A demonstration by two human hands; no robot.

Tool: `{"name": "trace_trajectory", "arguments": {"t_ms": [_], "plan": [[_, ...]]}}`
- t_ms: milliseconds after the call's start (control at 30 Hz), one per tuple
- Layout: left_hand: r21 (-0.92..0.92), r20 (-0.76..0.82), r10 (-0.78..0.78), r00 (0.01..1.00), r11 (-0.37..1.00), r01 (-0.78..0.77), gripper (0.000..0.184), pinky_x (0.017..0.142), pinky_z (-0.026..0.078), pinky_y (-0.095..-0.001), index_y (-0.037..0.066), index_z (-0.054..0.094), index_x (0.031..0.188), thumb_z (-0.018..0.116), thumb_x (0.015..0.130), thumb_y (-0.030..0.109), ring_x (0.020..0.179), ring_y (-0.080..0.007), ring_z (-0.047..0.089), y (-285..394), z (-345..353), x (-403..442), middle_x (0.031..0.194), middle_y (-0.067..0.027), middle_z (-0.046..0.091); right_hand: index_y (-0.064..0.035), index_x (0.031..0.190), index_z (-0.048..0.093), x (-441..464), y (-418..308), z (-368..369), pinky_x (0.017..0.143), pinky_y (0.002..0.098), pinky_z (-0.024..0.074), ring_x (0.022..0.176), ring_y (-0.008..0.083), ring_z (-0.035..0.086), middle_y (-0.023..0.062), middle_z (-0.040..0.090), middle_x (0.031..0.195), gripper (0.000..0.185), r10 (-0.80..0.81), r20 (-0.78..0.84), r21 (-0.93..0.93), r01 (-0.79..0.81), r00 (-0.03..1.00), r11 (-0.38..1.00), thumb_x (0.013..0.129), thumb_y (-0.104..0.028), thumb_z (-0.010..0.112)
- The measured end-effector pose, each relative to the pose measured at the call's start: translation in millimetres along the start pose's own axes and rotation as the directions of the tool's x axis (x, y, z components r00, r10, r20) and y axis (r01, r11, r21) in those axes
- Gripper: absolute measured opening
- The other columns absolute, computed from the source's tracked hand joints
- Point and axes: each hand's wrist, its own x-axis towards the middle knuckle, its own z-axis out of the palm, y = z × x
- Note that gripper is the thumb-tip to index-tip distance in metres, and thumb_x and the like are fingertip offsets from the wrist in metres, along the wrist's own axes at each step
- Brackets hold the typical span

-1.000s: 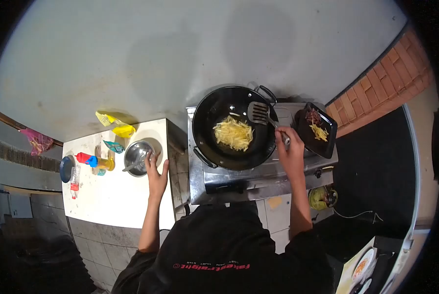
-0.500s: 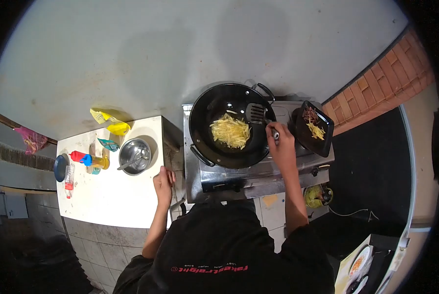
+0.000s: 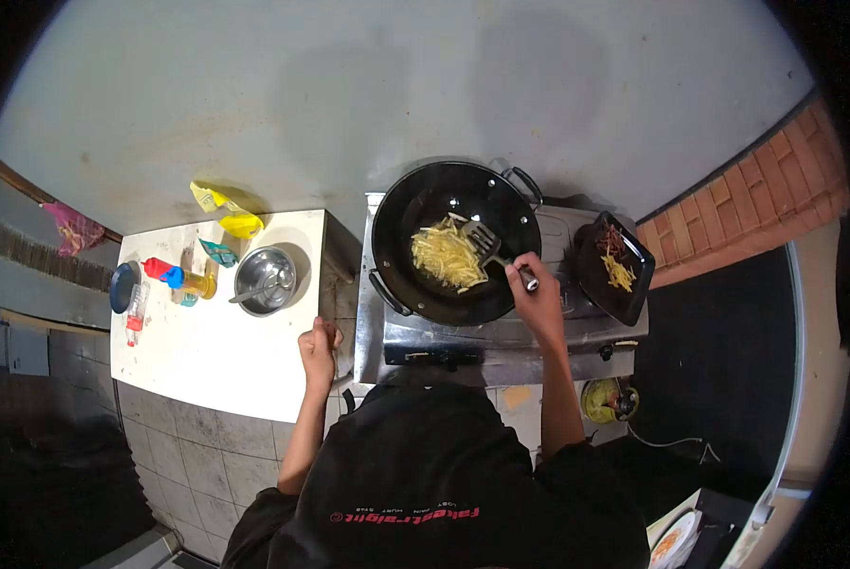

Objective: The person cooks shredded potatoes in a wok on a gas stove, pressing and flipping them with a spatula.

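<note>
My right hand (image 3: 539,296) grips the handle of a slotted spatula (image 3: 483,241). The spatula's blade touches the right edge of a heap of pale yellow shredded food, probably potato (image 3: 444,256), inside a black two-handled wok (image 3: 401,211). Beside the right edge of the white table, my left hand (image 3: 319,345) is curled into a fist, with nothing visible in it. Nearest to that hand is a steel bowl (image 3: 265,275) with a spoon (image 3: 252,295) resting in it.
The wok sits on a metal gas stove (image 3: 557,327). Right of it stands a black tray (image 3: 591,270) with dark and yellow shreds. The white table (image 3: 207,365) holds squeeze bottles (image 3: 190,282), a yellow packet (image 3: 226,211) and a dark blue dish (image 3: 123,287). A wall rises behind.
My right hand has brought the spatula down and left, from above the wok's right side to the edge of the shreds. My left hand stays curled. The view has shifted slightly.
</note>
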Motion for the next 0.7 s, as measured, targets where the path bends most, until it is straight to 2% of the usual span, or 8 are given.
{"name": "trace_trajectory", "arguments": {"t_ms": [100,133,167,233,267,433,500,700], "plan": [[-0.012,-0.023,-0.016,1.0,1.0,0.016,0.056,0.054,0.025,-0.0313,0.008,0.026,0.06,0.038,0.112,0.026,0.056,-0.0125,0.03,6,15,-12,0.057,-0.0009,0.031,-0.0038,0.097,0.061,8,-5,-9,0.056,0.0285,0.0411,0.062,0.0066,0.045,0.0072,0.053,0.064,0.014,0.01,0.11,-0.001,-0.01,0.994,1.0,0.097,-0.016,0.067],[-0.064,-0.031,-0.008,0.999,0.998,0.006,0.057,0.054,0.025,-0.0314,0.009,0.024,0.06,0.039,0.111,0.027,0.055,-0.0124,0.03,6,17,-19,0.057,-0.0006,0.03,-0.0025,0.098,0.062,9,-9,-14,0.058,0.0304,0.0443,0.061,0.0115,0.053,0.0107,0.058,0.068,0.011,0.039,0.175,0.015,-0.042,0.984,0.999,0.096,-0.012,0.066],[-0.116,-0.04,0.009,0.999,0.993,-0.014,0.057,0.054,0.024,-0.0316,0.01,0.023,0.059,0.04,0.111,0.028,0.055,-0.0124,0.029,7,21,-22,0.056,-0.0003,0.029,-0.0025,0.098,0.062,11,-5,-15,0.058,0.0304,0.0443,0.061,0.0115,0.053,0.0107,0.058,0.068,0.011,0.028,0.183,0.02,-0.032,0.983,0.999,0.096,-0.012,0.066],[-0.114,-0.094,-0.005,0.996,0.993,-0.006,0.058,0.053,0.023,-0.0313,0.011,0.021,0.059,0.04,0.111,0.029,0.055,-0.0122,0.029,10,31,-33,0.056,0.0,0.028,-0.0011,0.097,0.061,14,6,-16,0.06,0.0337,0.0467,0.064,0.0225,0.062,0.0148,0.062,0.073,0.007,-0.19,0.165,0.028,0.188,0.968,0.982,0.094,-0.006,0.064],[-0.117,-0.141,-0.03,0.99,0.993,0.013,0.059,0.053,0.022,-0.0311,0.011,0.02,0.059,0.041,0.111,0.03,0.054,-0.012,0.028,11,36,-41,0.055,0.0003,0.028,-0.0006,0.098,0.062,15,3,-19,0.062,0.0377,0.0486,0.069,0.0338,0.063,0.0166,0.063,0.08,0.006,-0.263,0.161,0.037,0.261,0.951,0.965,0.092,-0.002,0.064],[-0.072,-0.285,-0.015,0.958,0.997,-0.006,0.06,0.051,0.019,-0.0303,0.013,0.019,0.059,0.041,0.111,0.032,0.053,-0.0106,0.024,3,59,-90,0.055,0.0018,0.025,-0.0014,0.097,0.064,16,10,-36,0.064,0.042,0.0484,0.071,0.0362,0.062,0.0166,0.057,0.085,0.006,-0.364,0.256,0.009,0.374,0.895,0.927,0.092,-0.001,0.064],[-0.06,-0.37,-0.086,0.925,0.996,0.069,0.06,0.051,0.018,-0.0304,0.014,0.02,0.058,0.041,0.111,0.033,0.052,-0.0102,0.024,-7,68,-104,0.054,0.0024,0.025,-0.0016,0.098,0.064,23,13,-38,0.064,0.0429,0.0483,0.071,0.0365,0.061,0.0164,0.056,0.087,0.006,-0.397,0.245,0.001,0.409,0.885,0.913,0.092,0.0,0.064],[-0.082,-0.371,-0.109,0.922,0.993,0.084,0.062,0.05,0.02,-0.0295,0.013,0.022,0.056,0.04,0.111,0.037,0.051,-0.0098,0.029,-21,100,-123,0.053,0.0011,0.03,-0.0009,0.1,0.065,37,13,-54,0.065,0.0427,0.0486,0.076,0.0347,0.062,0.0148,0.056,0.089,0.007,-0.439,0.266,0.034,0.447,0.858,0.894,0.094,-0.001,0.064]]}}
